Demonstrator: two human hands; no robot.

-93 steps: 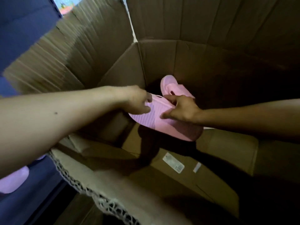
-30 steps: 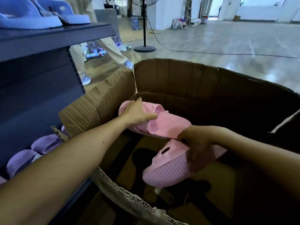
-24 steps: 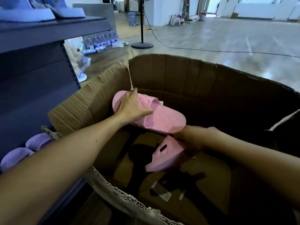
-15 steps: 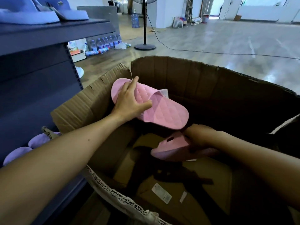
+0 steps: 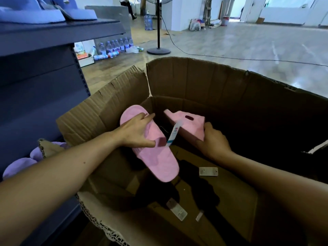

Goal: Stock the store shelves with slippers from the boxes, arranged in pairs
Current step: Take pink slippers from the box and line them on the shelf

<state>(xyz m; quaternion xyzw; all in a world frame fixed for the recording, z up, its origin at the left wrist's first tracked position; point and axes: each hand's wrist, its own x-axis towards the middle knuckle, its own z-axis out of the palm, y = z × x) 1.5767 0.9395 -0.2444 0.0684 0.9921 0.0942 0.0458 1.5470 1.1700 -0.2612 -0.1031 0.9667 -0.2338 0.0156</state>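
Your left hand (image 5: pixel 136 134) grips one pink slipper (image 5: pixel 156 157) and your right hand (image 5: pixel 213 142) holds the other slipper (image 5: pixel 189 127) by its edge, both above the box's (image 5: pixel 195 77) far left corner, a tag (image 5: pixel 174 134) hanging between. Match them as a pair, then lift over the raised flap (image 5: pixel 99 110) toward the shelf (image 5: pixel 53 32), where purple slippers (image 5: pixel 17 166) lie.

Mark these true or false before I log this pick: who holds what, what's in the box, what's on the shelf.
1. The left hand grips a pink slipper; the right hand grips a second slipper. True.
2. Both slippers rest on the box floor. False: both are held above it.
3. The top shelf carries pink slippers. False: it carries blue slippers.
4. Loose labels lie on the box floor. True.
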